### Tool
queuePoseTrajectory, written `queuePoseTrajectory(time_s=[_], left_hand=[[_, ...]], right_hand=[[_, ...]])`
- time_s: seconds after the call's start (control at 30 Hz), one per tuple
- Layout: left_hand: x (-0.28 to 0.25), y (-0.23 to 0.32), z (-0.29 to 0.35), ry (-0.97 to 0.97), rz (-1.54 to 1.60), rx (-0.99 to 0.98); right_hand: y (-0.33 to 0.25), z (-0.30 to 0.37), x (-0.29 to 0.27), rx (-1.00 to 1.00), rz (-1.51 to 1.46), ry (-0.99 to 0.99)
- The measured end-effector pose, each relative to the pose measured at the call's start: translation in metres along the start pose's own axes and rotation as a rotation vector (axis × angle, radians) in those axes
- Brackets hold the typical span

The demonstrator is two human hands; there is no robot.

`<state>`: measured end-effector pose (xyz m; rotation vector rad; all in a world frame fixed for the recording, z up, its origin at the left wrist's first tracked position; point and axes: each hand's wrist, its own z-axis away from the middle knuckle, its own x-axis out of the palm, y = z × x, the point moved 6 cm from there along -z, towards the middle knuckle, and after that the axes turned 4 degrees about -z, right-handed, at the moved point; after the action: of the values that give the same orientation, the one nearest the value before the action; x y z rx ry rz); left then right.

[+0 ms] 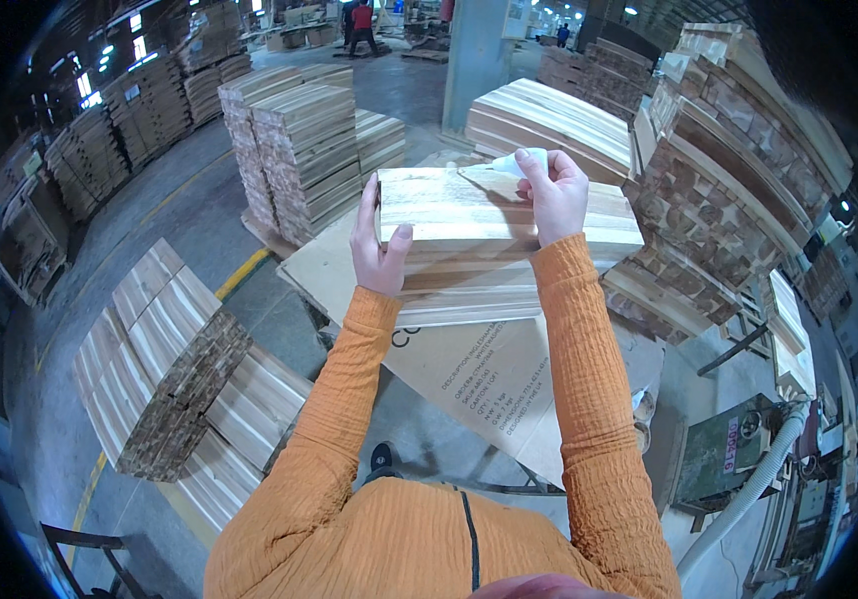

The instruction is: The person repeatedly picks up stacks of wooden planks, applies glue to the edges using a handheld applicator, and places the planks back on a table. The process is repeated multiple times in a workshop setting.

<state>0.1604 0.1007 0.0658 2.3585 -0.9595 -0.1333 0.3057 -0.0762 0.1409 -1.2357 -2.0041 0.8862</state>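
Up around one o'clock, a striped pale-wood stack of boards [479, 222] sits on brown flat cardboard [479, 394]; left grip [377, 255] is wrapped around its nine-o'clock end, right grip [555, 195] is pinching a small whitish plastic nozzle bottle [509, 165].

open room left of left hand [379, 255], tall plank stack [294, 150] blocking farther ahead, wood pile [733, 190] apparently crowding right

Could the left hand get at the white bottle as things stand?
Probably yes: the left hand is at the left end of the top board, with nothing visible between it and the white bottle, though the right hand grips that.
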Motion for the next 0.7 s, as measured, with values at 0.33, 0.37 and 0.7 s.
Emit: queuePoseTrajectory(time_s=[0.33, 0.37, 0.7], left_hand=[[0.0008, -0.001, 0.0008, -0.009, 0.047, -0.024], [0.0006, -0.0012, 0.0007, -0.008, 0.046, -0.025], [0.0011, 0.0002, 0.0009, -0.02, 0.048, -0.021]], right_hand=[[-0.0024, 0.0013, 0.0024, 0.008, 0.04, -0.005], [-0.0026, 0.0012, 0.0029, 0.008, 0.054, -0.009], [-0.0002, 0.0012, -0.0042, -0.041, -0.034, 0.083]])
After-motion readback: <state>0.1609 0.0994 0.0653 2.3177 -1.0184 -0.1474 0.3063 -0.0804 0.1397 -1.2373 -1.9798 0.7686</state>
